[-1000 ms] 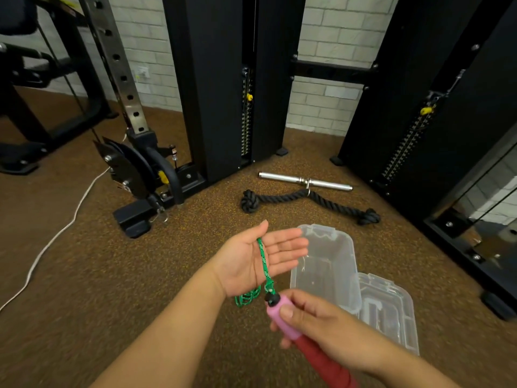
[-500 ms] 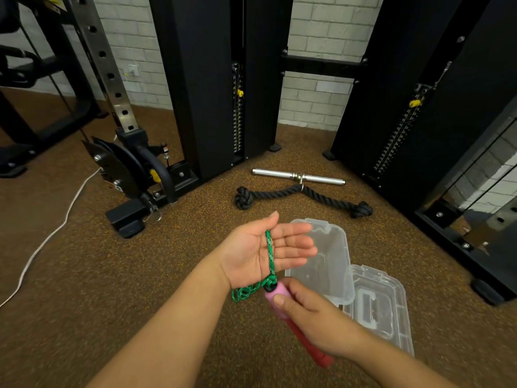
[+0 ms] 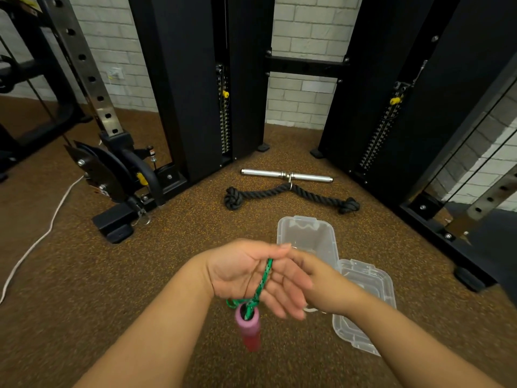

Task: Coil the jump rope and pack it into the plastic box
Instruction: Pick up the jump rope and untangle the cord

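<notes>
Hands touching, left hand (image 3: 243,273) palm-up and loose under the jump rope (image 3: 263,281), right hand (image 3: 321,281) blurred behind, grip unclear.

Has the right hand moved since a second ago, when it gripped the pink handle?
Yes. The right hand has left the pink handle and moved up, toward the plastic box; the handle dangles from the green rope.

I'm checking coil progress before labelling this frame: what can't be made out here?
- Head view: whether the right hand pinches the green rope; motion blur hides it.
- The rope's far end: not in sight.
- The pink handle: blurred.
- The plastic box floor: partly behind the right hand.
</notes>
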